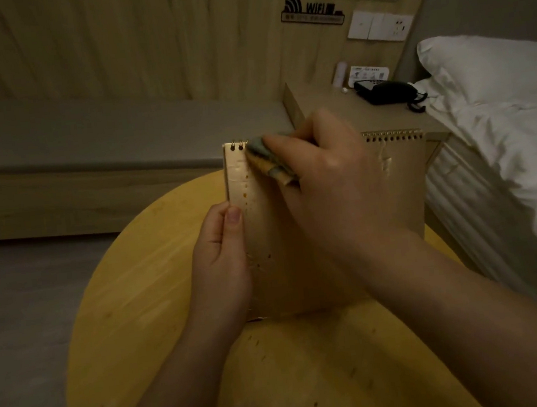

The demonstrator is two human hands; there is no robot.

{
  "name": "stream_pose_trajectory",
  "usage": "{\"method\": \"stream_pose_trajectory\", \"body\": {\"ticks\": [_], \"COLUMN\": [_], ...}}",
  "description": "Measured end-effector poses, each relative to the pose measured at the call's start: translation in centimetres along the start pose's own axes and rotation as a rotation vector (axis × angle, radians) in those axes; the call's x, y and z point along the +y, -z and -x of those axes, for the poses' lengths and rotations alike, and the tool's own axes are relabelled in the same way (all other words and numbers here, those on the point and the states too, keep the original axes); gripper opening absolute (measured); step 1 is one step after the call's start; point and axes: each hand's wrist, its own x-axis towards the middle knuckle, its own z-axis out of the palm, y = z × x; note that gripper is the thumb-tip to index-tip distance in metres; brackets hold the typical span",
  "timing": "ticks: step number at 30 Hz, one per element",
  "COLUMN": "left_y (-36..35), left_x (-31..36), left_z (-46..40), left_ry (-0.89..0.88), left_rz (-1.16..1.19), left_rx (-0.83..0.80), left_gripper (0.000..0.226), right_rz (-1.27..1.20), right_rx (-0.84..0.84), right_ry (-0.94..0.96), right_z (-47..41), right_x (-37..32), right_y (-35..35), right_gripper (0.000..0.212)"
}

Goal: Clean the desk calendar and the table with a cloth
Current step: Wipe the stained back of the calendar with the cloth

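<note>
A brown spiral-bound desk calendar (401, 186) stands on the round yellow wooden table (131, 300). My left hand (223, 261) grips its left edge, thumb on the front face. My right hand (327, 177) holds a folded greenish cloth (269, 160) pressed against the calendar's upper left part, near the spiral rings. Small dark and orange spots show on the calendar's left strip and on the table top in front.
A bedside cabinet (333, 110) behind the table carries a black telephone (388, 91) and a small card. A bed with a white pillow (491, 70) is at the right. A grey padded bench (104, 137) runs along the wooden wall at the left.
</note>
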Motion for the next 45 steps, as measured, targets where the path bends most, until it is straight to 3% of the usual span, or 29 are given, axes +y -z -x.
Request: {"method": "stream_pose_trajectory", "body": {"ticks": [16,21,26,34,45], "left_y": [-0.1,0.1,-0.1,0.3,0.1], "left_x": [0.0,0.1,-0.1,-0.1,-0.3], "left_z": [-0.2,-0.2,-0.4,-0.2,-0.6], "left_ry": [0.013,0.044,0.071,0.07,0.103], "left_rz": [0.05,0.086,0.117,0.04,0.169], "left_rx": [0.022,0.004,0.007,-0.004,-0.009], "left_gripper": [0.033,0.032,0.03,0.03,0.033], "right_rz": [-0.047,-0.09,-0.136,-0.017,0.003], "right_rx": [-0.179,-0.165,-0.076,0.051,-0.173], "right_ry": [0.06,0.021,-0.007,0.031,0.114], "right_z": [16.5,14.5,7.7,-1.0,9.2], "right_x": [-1.7,-1.3,-0.8,-0.6,-1.2], "right_y": [-3.5,-2.7,-1.4,-1.2,-2.6], "right_gripper": [0.022,0.021,0.038,0.023,0.03]}}
